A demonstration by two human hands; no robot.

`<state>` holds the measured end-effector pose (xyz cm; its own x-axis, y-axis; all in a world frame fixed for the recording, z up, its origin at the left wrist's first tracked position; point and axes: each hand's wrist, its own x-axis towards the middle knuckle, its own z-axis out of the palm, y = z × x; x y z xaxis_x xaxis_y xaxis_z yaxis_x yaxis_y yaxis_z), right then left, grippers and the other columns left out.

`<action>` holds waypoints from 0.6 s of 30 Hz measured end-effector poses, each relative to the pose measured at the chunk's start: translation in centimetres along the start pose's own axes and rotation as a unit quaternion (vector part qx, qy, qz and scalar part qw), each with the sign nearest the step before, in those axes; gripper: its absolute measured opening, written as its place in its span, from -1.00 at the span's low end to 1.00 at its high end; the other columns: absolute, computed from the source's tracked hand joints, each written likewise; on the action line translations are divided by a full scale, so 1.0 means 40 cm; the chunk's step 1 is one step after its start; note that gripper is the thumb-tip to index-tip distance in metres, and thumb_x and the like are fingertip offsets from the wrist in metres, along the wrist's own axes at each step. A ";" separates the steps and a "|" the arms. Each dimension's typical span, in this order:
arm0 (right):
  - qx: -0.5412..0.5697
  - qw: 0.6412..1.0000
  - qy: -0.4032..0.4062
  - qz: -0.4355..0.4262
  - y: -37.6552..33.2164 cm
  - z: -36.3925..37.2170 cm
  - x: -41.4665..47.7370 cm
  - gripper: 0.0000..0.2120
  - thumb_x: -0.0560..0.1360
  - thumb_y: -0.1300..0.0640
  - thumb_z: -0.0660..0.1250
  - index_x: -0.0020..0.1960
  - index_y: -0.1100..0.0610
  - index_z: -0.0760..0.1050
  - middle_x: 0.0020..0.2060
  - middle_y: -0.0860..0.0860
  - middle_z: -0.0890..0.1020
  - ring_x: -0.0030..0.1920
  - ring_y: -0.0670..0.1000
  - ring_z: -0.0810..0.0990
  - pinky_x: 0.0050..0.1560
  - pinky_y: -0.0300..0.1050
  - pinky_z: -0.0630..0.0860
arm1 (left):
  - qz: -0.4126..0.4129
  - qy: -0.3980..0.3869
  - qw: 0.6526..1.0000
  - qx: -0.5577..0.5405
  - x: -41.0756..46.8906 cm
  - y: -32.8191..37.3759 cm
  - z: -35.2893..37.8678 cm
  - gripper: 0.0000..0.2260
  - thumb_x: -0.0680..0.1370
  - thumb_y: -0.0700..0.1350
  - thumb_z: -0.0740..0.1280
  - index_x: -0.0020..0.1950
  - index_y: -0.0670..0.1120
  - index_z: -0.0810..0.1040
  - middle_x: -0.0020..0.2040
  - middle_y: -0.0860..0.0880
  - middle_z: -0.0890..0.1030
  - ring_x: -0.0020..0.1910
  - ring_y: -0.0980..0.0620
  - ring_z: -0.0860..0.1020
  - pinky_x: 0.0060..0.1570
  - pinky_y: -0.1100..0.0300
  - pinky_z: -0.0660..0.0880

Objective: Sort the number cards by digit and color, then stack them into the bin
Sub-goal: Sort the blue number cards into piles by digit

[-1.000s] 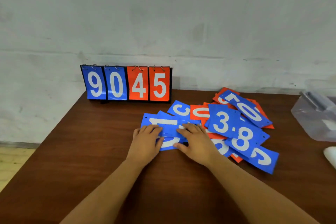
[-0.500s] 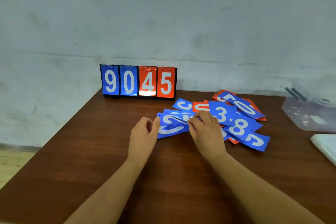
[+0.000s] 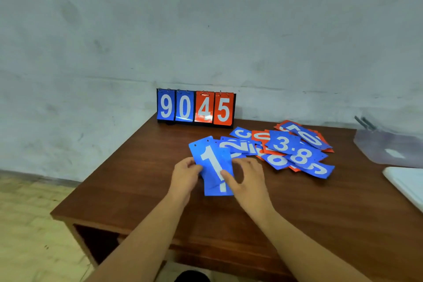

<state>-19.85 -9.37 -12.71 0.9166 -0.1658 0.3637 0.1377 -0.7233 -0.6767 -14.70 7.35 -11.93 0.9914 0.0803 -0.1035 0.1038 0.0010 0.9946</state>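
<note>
Both hands, left hand and right hand, are now gripping the blue 1 card, lifted clear of the pile at near-centre worktop; sorting is beginning, bin far right.

Scoreboard: you are seeing it standing at the far edge of the table, against the wall.
Card pile: it is lying right of centre, nearer than the scoreboard.
Card marked 1: it is sitting left of the pile, between your left hand and right hand.
Bin: it is resting at the far right, beyond the pile.
Flat lid: it is lying near of the bin, at the right edge.
</note>
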 end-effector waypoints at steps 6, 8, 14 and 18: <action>0.232 0.940 -0.115 0.223 -0.066 -0.011 0.017 -0.71 0.48 0.02 0.45 0.14 0.11 0.52 0.09 -0.02 0.63 -0.02 -0.09 0.62 -0.04 -0.07 0.63 | -0.014 -0.086 0.996 -0.005 -0.052 -0.031 -0.053 -0.88 0.55 -0.24 0.39 0.08 -0.17 0.60 0.01 -0.09 0.71 0.01 -0.08 0.69 0.08 -0.10 0.60; 0.232 0.941 -0.093 0.227 -0.081 0.007 0.018 -0.81 0.50 0.11 0.44 0.07 0.14 0.55 -0.01 0.00 0.64 -0.04 -0.06 0.62 0.05 0.05 0.62 | -0.023 -0.083 0.996 -0.010 -0.053 -0.037 -0.075 -0.84 0.52 -0.23 0.43 0.09 -0.16 0.59 0.00 -0.09 0.72 -0.02 -0.04 0.69 0.01 -0.03 0.62; 0.254 0.925 -0.043 0.278 -0.079 0.069 0.058 -0.95 0.56 0.15 0.34 -0.05 0.08 0.47 0.05 0.07 0.62 -0.03 0.01 0.64 -0.07 0.09 0.66 | -0.015 -0.004 1.000 -0.008 -0.003 -0.052 -0.157 -0.79 0.52 -0.30 0.41 0.14 -0.26 0.56 -0.11 -0.16 0.67 -0.26 0.05 0.62 -0.24 0.24 0.58; 0.287 0.905 -0.093 0.301 -0.100 0.136 0.092 -0.85 0.57 0.10 0.33 0.09 0.12 0.44 0.04 0.03 0.56 0.00 -0.01 0.63 -0.17 -0.02 0.67 | -0.030 -0.041 0.998 0.030 0.022 -0.049 -0.186 -0.81 0.51 -0.10 0.47 0.09 -0.08 0.61 -0.01 -0.02 0.70 -0.05 0.08 0.67 -0.11 0.22 0.61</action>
<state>-15.00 -3.45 -12.14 0.9304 -0.2593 -0.2592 -0.2842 -0.0634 -0.9567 -14.63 14.82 -13.92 0.9862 0.0001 -0.1657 0.1654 -0.0560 0.9846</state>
